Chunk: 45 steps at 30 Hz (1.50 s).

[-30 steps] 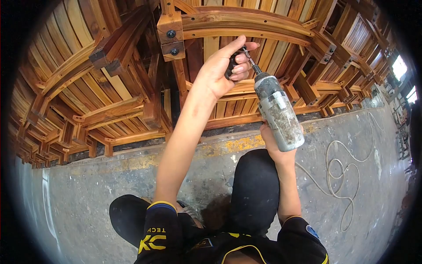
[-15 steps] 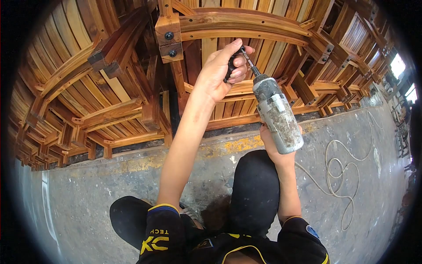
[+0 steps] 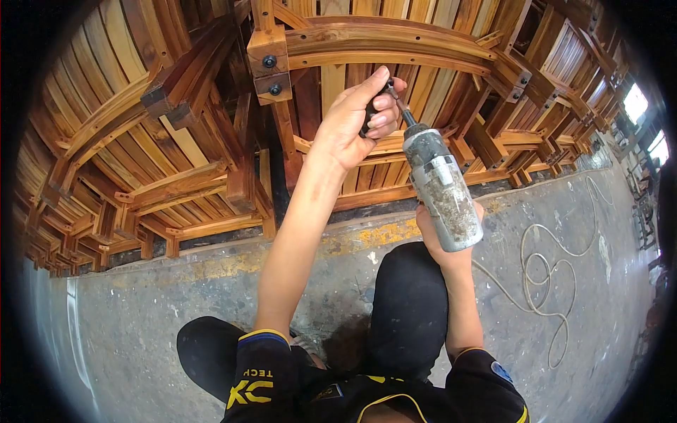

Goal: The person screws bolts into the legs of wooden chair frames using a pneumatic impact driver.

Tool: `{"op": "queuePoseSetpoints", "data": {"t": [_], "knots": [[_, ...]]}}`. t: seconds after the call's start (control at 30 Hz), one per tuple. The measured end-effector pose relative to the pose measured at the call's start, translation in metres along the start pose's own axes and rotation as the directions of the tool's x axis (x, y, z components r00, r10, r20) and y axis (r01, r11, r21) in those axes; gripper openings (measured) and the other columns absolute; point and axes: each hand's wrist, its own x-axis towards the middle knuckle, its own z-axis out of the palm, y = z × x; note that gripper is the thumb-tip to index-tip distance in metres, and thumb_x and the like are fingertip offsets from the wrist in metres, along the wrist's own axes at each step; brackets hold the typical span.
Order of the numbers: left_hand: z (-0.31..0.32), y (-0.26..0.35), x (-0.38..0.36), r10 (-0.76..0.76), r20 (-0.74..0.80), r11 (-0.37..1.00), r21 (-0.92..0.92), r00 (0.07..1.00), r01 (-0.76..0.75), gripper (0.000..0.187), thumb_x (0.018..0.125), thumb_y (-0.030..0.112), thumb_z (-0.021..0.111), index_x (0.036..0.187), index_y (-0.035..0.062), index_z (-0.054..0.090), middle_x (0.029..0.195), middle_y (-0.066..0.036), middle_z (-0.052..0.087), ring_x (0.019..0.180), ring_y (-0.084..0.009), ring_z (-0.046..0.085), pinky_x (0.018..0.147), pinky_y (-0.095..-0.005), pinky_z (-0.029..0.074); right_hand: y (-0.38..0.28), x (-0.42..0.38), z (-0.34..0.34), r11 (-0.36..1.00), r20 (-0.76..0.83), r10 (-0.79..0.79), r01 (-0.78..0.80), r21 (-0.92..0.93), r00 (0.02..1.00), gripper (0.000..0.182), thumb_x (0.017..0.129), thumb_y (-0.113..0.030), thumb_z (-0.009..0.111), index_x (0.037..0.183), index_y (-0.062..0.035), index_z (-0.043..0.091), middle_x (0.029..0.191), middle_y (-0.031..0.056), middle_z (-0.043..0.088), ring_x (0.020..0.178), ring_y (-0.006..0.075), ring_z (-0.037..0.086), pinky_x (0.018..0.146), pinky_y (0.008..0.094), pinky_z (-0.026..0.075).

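My right hand (image 3: 451, 240) is wrapped round the handle of a worn grey power driver (image 3: 444, 190), its bit pointing up and to the left. My left hand (image 3: 356, 120) is closed round small black parts (image 3: 369, 116), with the thumb and index finger near the driver's bit (image 3: 403, 109). How the bit meets these parts is hidden by the fingers. Just beyond my hands is a wooden frame with a curved rail (image 3: 388, 37). At its left end, two dark bolts sit in a wooden block (image 3: 269, 61).
Stacked wooden slatted furniture (image 3: 176, 185) spans the upper view. A pale hose (image 3: 537, 282) lies coiled on the grey floor (image 3: 493, 338) at the right. Both my knees, in black trousers (image 3: 409, 303), are below my hands.
The driver and my right hand have shifted slightly left and down. My left hand has barely moved and keeps its hold on the black parts.
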Motion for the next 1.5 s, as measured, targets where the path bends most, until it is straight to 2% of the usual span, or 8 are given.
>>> {"op": "queuePoseSetpoints", "data": {"t": [0.33, 0.43, 0.63, 0.77, 0.8, 0.87, 1.13, 1.5], "knots": [[0.021, 0.000, -0.007, 0.096, -0.186, 0.941, 0.337, 0.978, -0.028, 0.033, 0.095, 0.032, 0.053, 0.096, -0.0009, 0.060, 0.059, 0.007, 0.042, 0.046, -0.0030, 0.038, 0.039, -0.0183, 0.024, 0.001, 0.001, 0.002, 0.999, -0.008, 0.036, -0.036, 0.031, 0.999, 0.036, 0.065, -0.001, 0.062, 0.101, 0.0051, 0.061, 0.085, 0.0117, 0.067, 0.073, 0.0160, 0.062, 0.073, 0.0269, 0.048], [0.025, 0.005, -0.008, 0.103, -0.139, 0.953, 0.298, 0.985, -0.058, 0.035, 0.096, 0.031, 0.049, 0.096, -0.0009, 0.062, 0.060, 0.007, 0.043, 0.046, -0.0034, 0.038, 0.038, -0.0181, 0.023, -0.003, 0.006, 0.001, 0.990, -0.035, -0.110, 0.106, -0.091, 0.993, 0.032, 0.066, 0.000, 0.062, 0.097, 0.0042, 0.063, 0.083, 0.0114, 0.067, 0.072, 0.0160, 0.062, 0.072, 0.0268, 0.048], [0.051, 0.040, -0.004, 0.145, -0.017, 0.968, 0.211, 0.989, -0.139, 0.029, 0.097, 0.020, 0.044, 0.106, -0.0024, 0.059, 0.062, 0.005, 0.043, 0.047, -0.0036, 0.038, 0.039, -0.0172, 0.024, -0.020, 0.037, -0.007, 0.960, 0.013, 0.132, -0.131, 0.246, 0.991, 0.033, 0.069, 0.008, 0.058, 0.100, -0.0026, 0.058, 0.083, 0.0015, 0.058, 0.065, 0.0078, 0.052, 0.053, 0.0227, 0.043], [0.076, 0.077, 0.001, 0.250, 0.016, 0.921, 0.306, 0.968, -0.243, 0.025, 0.096, 0.015, 0.042, 0.107, 0.0006, 0.059, 0.062, 0.006, 0.043, 0.047, -0.0031, 0.039, 0.038, -0.0164, 0.025, -0.042, 0.078, -0.017, 0.996, -0.008, -0.039, 0.040, 0.082, 0.999, 0.034, 0.070, 0.007, 0.057, 0.103, -0.0010, 0.056, 0.084, 0.0018, 0.058, 0.064, 0.0075, 0.052, 0.052, 0.0217, 0.041], [0.079, 0.086, 0.005, 0.276, 0.036, 0.910, 0.311, 0.961, -0.273, 0.024, 0.095, 0.015, 0.043, 0.106, 0.0011, 0.059, 0.061, 0.006, 0.043, 0.046, -0.0029, 0.039, 0.038, -0.0162, 0.026, -0.062, 0.092, -0.019, 0.996, -0.042, 0.054, -0.051, 0.077, 0.998, 0.029, 0.068, 0.001, 0.062, 0.097, 0.0002, 0.063, 0.084, 0.0041, 0.065, 0.076, 0.0110, 0.060, 0.069, 0.0271, 0.049], [0.086, 0.106, 0.014, 0.300, 0.073, 0.907, 0.287, 0.951, -0.308, 0.023, 0.095, 0.016, 0.044, 0.105, 0.0016, 0.059, 0.060, 0.006, 0.043, 0.045, -0.0029, 0.038, 0.038, -0.0159, 0.026, -0.088, 0.116, -0.026, 0.955, -0.012, 0.077, -0.070, 0.288, 0.997, 0.035, 0.068, 0.003, 0.061, 0.103, -0.0004, 0.061, 0.085, 0.0022, 0.063, 0.076, 0.0095, 0.058, 0.067, 0.0252, 0.048], [0.118, 0.164, 0.038, 0.417, 0.263, 0.899, 0.019, 0.870, -0.437, 0.024, 0.094, 0.017, 0.044, 0.109, 0.0032, 0.058, 0.058, 0.005, 0.036, 0.047, -0.0054, 0.033, 0.040, -0.0191, 0.025, -0.151, 0.204, -0.058, 0.990, 0.096, -0.137, 0.134, 0.037, 0.986, 0.034, 0.068, 0.003, 0.059, 0.102, -0.0004, 0.059, 0.083, 0.0009, 0.062, 0.062, 0.0046, 0.051, 0.049, 0.0204, 0.041], [0.126, 0.195, 0.036, 0.491, 0.263, 0.871, -0.124, 0.831, -0.476, 0.015, 0.091, 0.016, 0.045, 0.097, 0.0052, 0.052, 0.059, 0.005, 0.036, 0.047, -0.0070, 0.034, 0.040, -0.0214, 0.024, -0.189, 0.234, -0.044, 0.973, 0.155, -0.219, 0.204, 0.106, 0.963, 0.030, 0.068, 0.006, 0.056, 0.097, 0.0005, 0.059, 0.080, 0.0017, 0.060, 0.057, 0.0051, 0.049, 0.045, 0.0210, 0.038]]}}
